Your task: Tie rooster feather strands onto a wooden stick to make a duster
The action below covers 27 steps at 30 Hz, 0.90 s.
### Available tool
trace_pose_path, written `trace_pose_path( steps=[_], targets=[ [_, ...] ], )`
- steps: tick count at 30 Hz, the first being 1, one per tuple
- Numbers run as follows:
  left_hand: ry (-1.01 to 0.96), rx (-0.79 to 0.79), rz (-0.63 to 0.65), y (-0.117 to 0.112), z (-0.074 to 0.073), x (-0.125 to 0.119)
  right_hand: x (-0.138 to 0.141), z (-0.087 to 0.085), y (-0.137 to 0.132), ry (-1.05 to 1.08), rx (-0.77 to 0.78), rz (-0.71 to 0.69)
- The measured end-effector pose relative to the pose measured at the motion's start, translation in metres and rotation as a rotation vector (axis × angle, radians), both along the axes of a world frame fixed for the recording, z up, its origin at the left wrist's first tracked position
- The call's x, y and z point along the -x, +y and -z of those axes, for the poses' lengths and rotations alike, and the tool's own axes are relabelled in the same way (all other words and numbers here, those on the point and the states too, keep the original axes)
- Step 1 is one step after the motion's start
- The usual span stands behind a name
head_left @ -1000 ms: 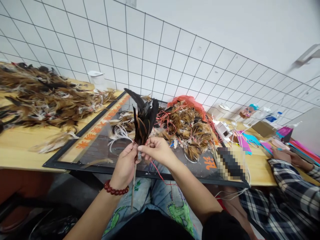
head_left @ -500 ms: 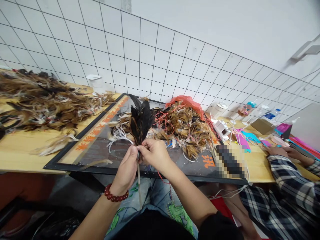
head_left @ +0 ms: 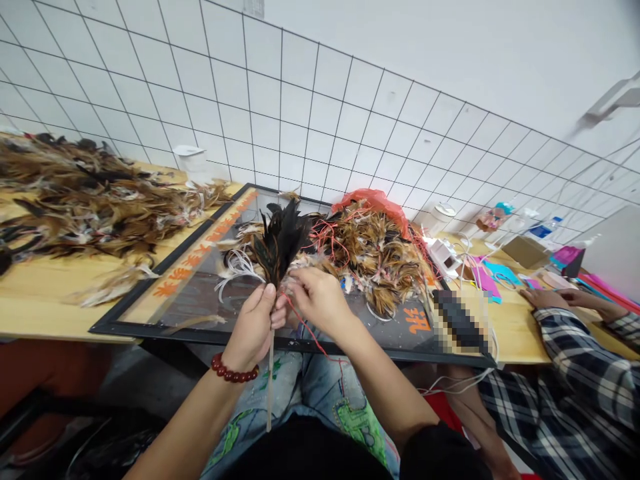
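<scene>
Dark feathers (head_left: 280, 243) fan upward from the top of a thin pale stick (head_left: 270, 393). My left hand (head_left: 255, 327), with a red bead bracelet on the wrist, is closed around the stick at the base of the feathers. My right hand (head_left: 323, 303) is just to the right, its fingers pinched on a red string (head_left: 311, 333). This string runs from the feather base by my left fingers and hangs down over the table edge toward my lap. My right fingertips partly hide its upper end.
A black-framed board (head_left: 200, 327) lies under my hands. Brown feathers (head_left: 385, 257) are heaped on it beside a red plastic bag (head_left: 373, 198); white ties (head_left: 237, 267) lie left. More feathers (head_left: 100, 200) cover the left table. At right, a co-worker's hands (head_left: 545, 300) rest near coloured pieces.
My right hand has moved slightly right, away from my left, drawing the red string out between them. The feathers and stick have tilted a little, with the stick's lower end shifting left.
</scene>
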<state>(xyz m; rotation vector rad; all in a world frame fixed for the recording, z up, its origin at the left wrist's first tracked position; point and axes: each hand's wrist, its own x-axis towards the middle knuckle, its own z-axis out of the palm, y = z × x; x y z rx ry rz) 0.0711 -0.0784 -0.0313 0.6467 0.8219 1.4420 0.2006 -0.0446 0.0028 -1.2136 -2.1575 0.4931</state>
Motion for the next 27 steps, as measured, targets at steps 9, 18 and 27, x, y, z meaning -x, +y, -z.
trace_pose_path(
  steps=[9, 18, 27],
  targets=[
    [0.098, 0.023, 0.089, 0.015, -0.023, 0.023, -0.018, 0.021, 0.013, 0.57, 0.915, -0.218],
    [1.185, -0.271, -0.126, 0.022, -0.009, 0.034, -0.025, -0.014, 0.0, -0.116, 0.027, -0.174],
    [1.731, -0.514, 0.21, -0.005, -0.019, 0.036, -0.021, -0.03, 0.033, -0.382, -0.189, -0.373]
  ],
)
